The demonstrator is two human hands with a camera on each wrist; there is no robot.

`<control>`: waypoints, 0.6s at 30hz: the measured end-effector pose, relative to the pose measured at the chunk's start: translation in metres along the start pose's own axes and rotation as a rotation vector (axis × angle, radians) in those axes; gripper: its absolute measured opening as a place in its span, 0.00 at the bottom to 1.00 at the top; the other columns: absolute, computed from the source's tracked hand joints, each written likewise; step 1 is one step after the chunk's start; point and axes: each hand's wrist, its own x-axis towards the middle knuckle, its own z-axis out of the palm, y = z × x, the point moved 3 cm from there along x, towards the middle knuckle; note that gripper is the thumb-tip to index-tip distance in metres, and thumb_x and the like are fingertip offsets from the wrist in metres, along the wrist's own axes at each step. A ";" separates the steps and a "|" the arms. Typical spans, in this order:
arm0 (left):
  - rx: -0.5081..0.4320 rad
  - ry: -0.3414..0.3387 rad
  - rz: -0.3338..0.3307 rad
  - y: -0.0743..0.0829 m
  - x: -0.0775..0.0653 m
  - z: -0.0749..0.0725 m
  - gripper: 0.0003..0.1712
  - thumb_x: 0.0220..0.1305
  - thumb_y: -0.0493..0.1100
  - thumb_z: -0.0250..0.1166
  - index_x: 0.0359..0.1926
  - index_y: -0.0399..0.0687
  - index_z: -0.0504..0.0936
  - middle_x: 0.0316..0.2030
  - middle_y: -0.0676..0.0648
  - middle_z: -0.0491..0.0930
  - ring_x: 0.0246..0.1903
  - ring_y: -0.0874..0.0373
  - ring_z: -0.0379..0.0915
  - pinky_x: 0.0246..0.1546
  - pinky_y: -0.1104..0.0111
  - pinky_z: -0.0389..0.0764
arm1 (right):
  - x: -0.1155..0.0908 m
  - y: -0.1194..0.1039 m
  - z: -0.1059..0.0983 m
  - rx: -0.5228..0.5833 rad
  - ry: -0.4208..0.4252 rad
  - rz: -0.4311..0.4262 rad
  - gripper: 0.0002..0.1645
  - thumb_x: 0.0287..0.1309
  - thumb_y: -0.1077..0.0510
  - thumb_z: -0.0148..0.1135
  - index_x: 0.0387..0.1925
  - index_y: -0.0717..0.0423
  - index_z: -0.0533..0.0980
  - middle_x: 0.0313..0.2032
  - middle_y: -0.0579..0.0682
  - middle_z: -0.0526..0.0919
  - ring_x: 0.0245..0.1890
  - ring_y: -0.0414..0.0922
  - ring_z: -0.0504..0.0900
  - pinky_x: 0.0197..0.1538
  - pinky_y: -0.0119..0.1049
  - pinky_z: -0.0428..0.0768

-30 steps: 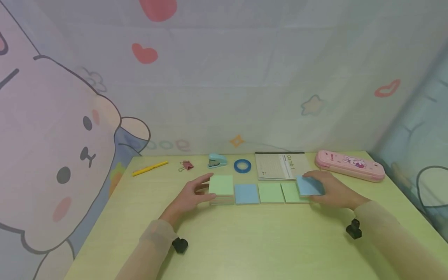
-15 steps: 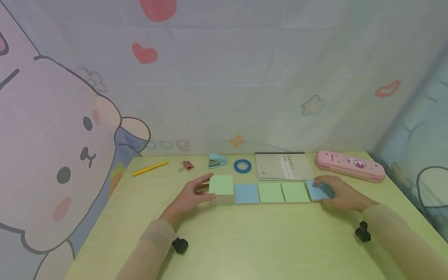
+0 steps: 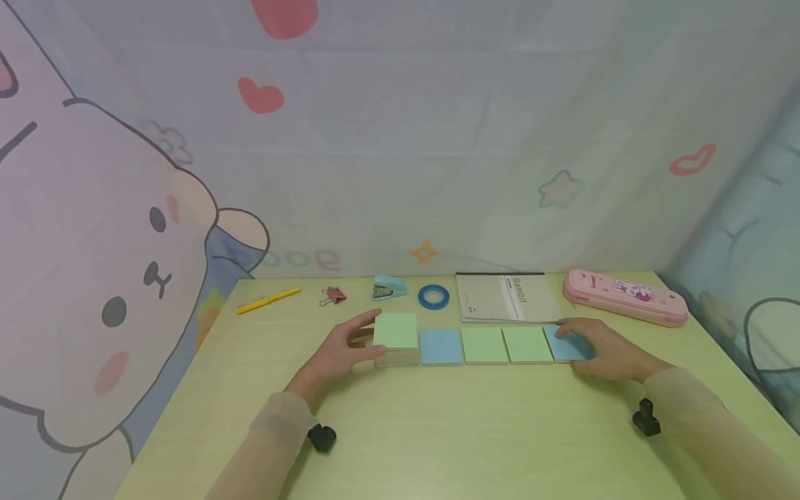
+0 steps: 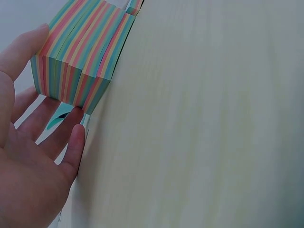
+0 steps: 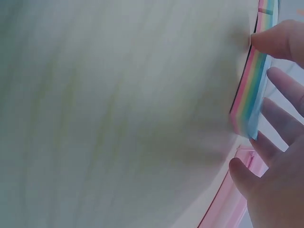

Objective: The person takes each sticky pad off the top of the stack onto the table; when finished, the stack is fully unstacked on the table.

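Note:
My left hand (image 3: 331, 351) holds a tall stack of sticky note pads (image 3: 396, 330) at its left side, thumb at the near edge and fingers toward the far one. Pink, yellow, green and blue layers show along the stack (image 4: 80, 47) in the left wrist view. At the right end of the row, my right hand (image 3: 606, 351) grips a blue sticky note pad (image 3: 565, 344), partly hidden by the fingers. Its thumb meets the side of this pad (image 5: 251, 90) in the right wrist view. Between the hands lie another blue pad (image 3: 441, 346) and two green pads (image 3: 484, 345).
Behind the row stand a light blue stapler (image 3: 389, 287), a roll of blue tape (image 3: 434, 296), a notebook (image 3: 494, 298) and a pink pencil case (image 3: 625, 297). Farther left are a pink binder clip (image 3: 334, 296) and a yellow pen (image 3: 269, 301).
The right hand has carried the blue pad rightward off the last green pad and down to the row's end, then slightly back left. The left hand stays on the stack.

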 end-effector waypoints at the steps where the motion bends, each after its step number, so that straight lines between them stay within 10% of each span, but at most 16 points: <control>1: 0.001 0.000 0.002 0.000 0.000 0.000 0.46 0.68 0.40 0.74 0.81 0.46 0.62 0.77 0.38 0.65 0.74 0.36 0.64 0.74 0.44 0.68 | 0.000 -0.001 0.000 0.000 0.003 -0.002 0.27 0.51 0.59 0.77 0.54 0.49 0.79 0.67 0.64 0.76 0.68 0.67 0.70 0.66 0.66 0.68; 9: -0.004 -0.008 -0.007 0.001 -0.001 0.000 0.46 0.68 0.40 0.74 0.81 0.46 0.61 0.76 0.39 0.65 0.74 0.37 0.64 0.74 0.45 0.67 | 0.014 -0.029 0.000 0.037 0.056 -0.006 0.32 0.60 0.49 0.77 0.62 0.57 0.79 0.68 0.62 0.76 0.69 0.66 0.70 0.69 0.70 0.66; 18: -0.004 -0.008 -0.008 0.002 -0.002 0.000 0.45 0.69 0.40 0.73 0.81 0.48 0.62 0.76 0.39 0.65 0.75 0.37 0.63 0.74 0.45 0.66 | 0.076 -0.117 0.028 0.140 0.024 -0.136 0.36 0.65 0.48 0.73 0.67 0.60 0.75 0.69 0.60 0.75 0.72 0.60 0.70 0.72 0.63 0.68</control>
